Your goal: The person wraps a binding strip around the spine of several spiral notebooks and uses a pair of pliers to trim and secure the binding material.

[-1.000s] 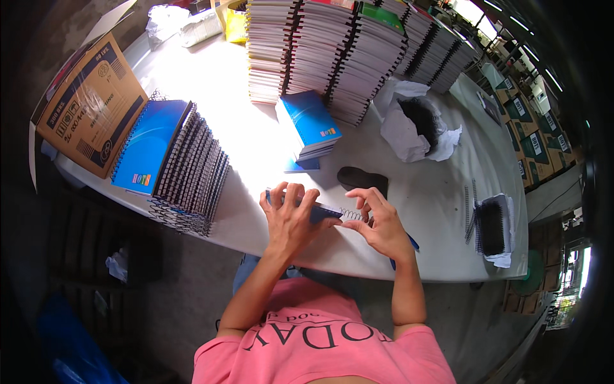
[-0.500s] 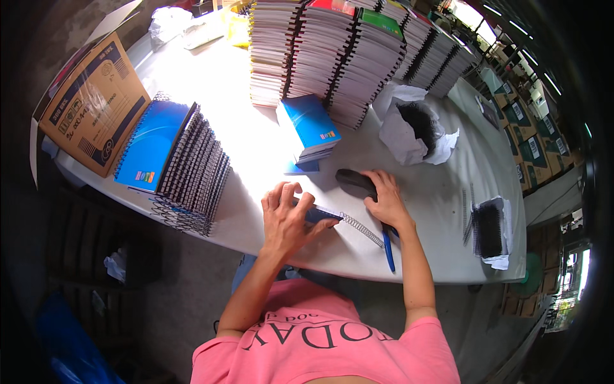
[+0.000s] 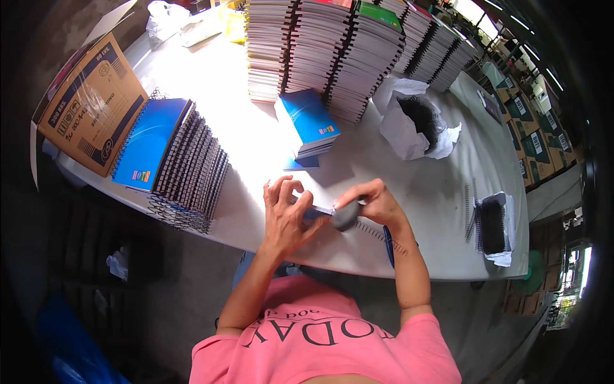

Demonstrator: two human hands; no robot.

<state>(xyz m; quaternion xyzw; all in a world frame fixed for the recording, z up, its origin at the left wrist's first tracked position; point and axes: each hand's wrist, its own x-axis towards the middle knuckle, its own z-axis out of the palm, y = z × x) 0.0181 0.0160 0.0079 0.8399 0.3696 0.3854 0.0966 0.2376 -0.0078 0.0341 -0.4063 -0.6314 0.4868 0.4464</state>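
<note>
My left hand (image 3: 285,219) grips a small blue-covered notebook (image 3: 316,210) at the table's near edge, thumb and fingers closed on it. Wrapped in my right hand (image 3: 378,206) is a dark grey rounded object (image 3: 346,216), blurred and of a kind I cannot tell. It is at the notebook's right end. A thin wire coil (image 3: 369,230) stretches from there toward my right wrist; the object hides where coil and notebook meet. A blue-handled tool (image 3: 388,247) lies partly under my right forearm. Beyond my hands, a short stack of blue notebooks (image 3: 308,121) stands on the table.
Coil-bound blue notebooks (image 3: 150,144) are piled at left beside a cardboard box (image 3: 93,105). Tall stacks of bound books (image 3: 320,57) rise at the back. Crumpled white paper (image 3: 403,137) holds black coils; another wrapped bundle of coils (image 3: 491,227) lies on the right of the table (image 3: 441,192).
My right hand has lifted the dark grey object off the table and brought it left and nearer, against the notebook's right end. My left hand keeps its hold, nearly still.
</note>
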